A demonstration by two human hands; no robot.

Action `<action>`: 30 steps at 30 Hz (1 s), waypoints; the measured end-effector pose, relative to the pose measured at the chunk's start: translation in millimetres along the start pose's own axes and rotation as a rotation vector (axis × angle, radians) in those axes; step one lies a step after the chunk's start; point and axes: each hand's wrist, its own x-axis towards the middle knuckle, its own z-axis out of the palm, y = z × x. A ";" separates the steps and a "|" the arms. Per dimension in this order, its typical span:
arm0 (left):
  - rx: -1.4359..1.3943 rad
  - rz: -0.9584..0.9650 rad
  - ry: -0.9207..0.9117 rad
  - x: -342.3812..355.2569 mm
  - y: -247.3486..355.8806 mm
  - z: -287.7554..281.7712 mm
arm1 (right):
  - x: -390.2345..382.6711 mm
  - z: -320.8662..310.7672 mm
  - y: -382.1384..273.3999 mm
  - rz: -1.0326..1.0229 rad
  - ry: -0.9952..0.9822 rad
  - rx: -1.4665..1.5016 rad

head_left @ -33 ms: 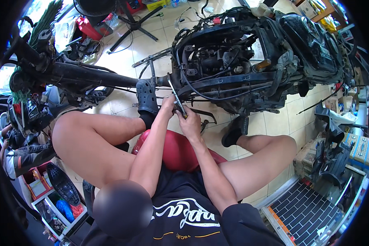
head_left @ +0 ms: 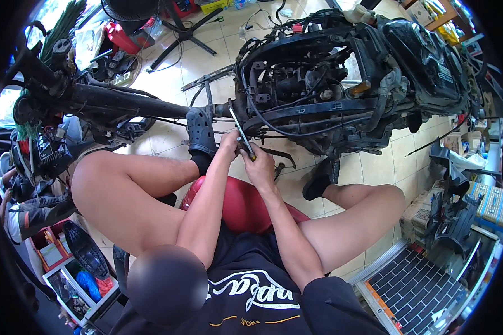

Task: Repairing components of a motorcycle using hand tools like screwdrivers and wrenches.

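Note:
Between my knees both hands work close together on a long, narrow metal piece, which slants up toward the motorcycle frame. My left hand is closed on its left side; a dark part shows between the two hands. Just right and nearer, my right hand is closed round a small tool with a yellow-and-dark handle; its kind is too small to tell. The stripped motorcycle, with exposed engine and black tank, stands in front of me. Below my hands is a red rounded seat-like surface.
A black tube-like arm runs in from the left, near my clog. A stand with spread legs is at the back. Open bins sit at lower left, black plastic parts at right. Another person's legs show far left.

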 end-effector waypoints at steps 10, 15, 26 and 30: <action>0.063 -0.044 0.127 -20.4 3.5 5.9 | 17.1 10.4 23.5 -0.029 -0.036 -0.088; 0.032 -0.040 0.138 -17.9 -5.2 3.1 | 14.2 7.5 27.3 0.069 -0.029 -0.157; 0.256 0.183 0.160 16.6 -39.9 -9.5 | 4.3 -22.3 28.4 0.219 -0.118 -0.310; 0.373 0.231 0.219 28.7 -46.0 -14.8 | -15.4 -48.9 24.8 0.169 -0.134 -0.501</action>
